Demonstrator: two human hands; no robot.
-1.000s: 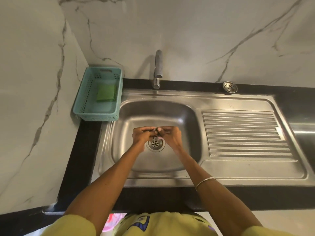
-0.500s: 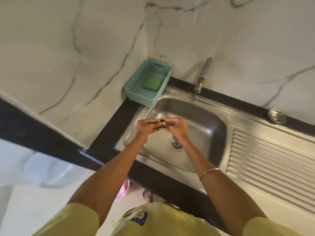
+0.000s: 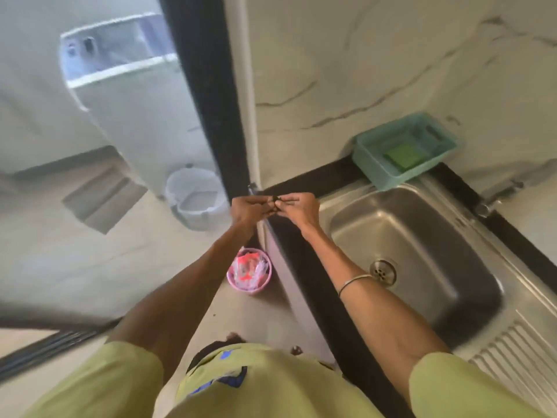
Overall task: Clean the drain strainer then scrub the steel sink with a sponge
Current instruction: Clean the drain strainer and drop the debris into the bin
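Between both hands, left hand (image 3: 247, 208) and right hand (image 3: 298, 206) pinch a blurred dark scrap (image 3: 273, 203); pink bin (image 3: 249, 273) sits below.

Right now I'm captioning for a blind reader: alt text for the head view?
Both hands, left hand and right hand, pinch a small dark bit beyond the steel sink, above a pink bin. A green sponge lies in a teal basket.

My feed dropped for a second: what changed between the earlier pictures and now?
Both hands, left hand and right hand, still pinching a small dark bit between them, moved from above the drain leftward, past the sink edge, above the floor near the pink bin. Unchanged: the sponge lies in the teal basket.
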